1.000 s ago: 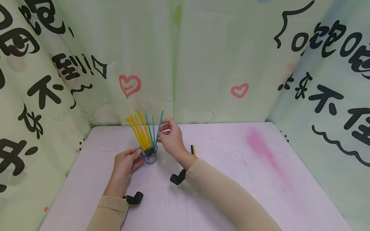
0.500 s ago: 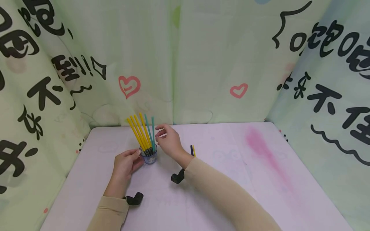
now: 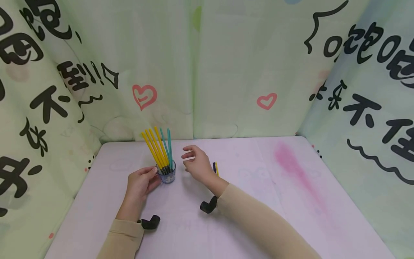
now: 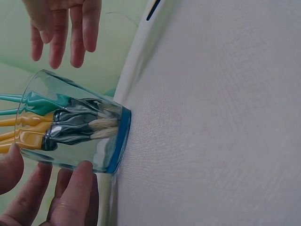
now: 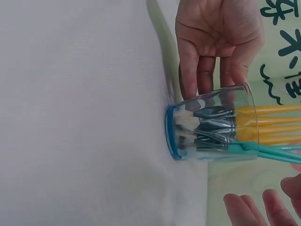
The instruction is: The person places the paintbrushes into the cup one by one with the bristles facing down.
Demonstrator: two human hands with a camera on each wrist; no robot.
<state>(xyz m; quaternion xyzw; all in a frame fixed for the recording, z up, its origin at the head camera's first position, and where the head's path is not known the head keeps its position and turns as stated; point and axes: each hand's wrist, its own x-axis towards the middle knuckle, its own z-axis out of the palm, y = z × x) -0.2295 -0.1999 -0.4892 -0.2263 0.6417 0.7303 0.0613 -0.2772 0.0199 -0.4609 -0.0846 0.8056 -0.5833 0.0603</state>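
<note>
A clear cup (image 3: 168, 177) with a blue base stands upright on the table and holds several paintbrushes, bristles down. Yellow handles (image 3: 156, 147) lean left; teal handles (image 3: 169, 145) stand at the right. My left hand (image 3: 141, 183) grips the cup's left side, thumb at the rim, as the right wrist view also shows for this hand (image 5: 218, 33). To the right of the cup, apart from it, my right hand (image 3: 198, 163) hovers with loosely bent fingers and nothing in them. In the left wrist view, the right-hand fingers (image 4: 77, 35) hang beside the cup (image 4: 101, 157).
Two slim sticks, one dark blue and one yellow (image 3: 217, 168), lie on the table behind my right wrist, partly hidden. The pale pink tabletop (image 3: 258, 201) bears a pink stain at the right. A curtain (image 3: 226, 72) with black lettering and hearts surrounds the table.
My right hand has let go of a teal-handled paintbrush, which has tipped left among the others in the cup. The hand has drawn away to the right. My left hand stays put.
</note>
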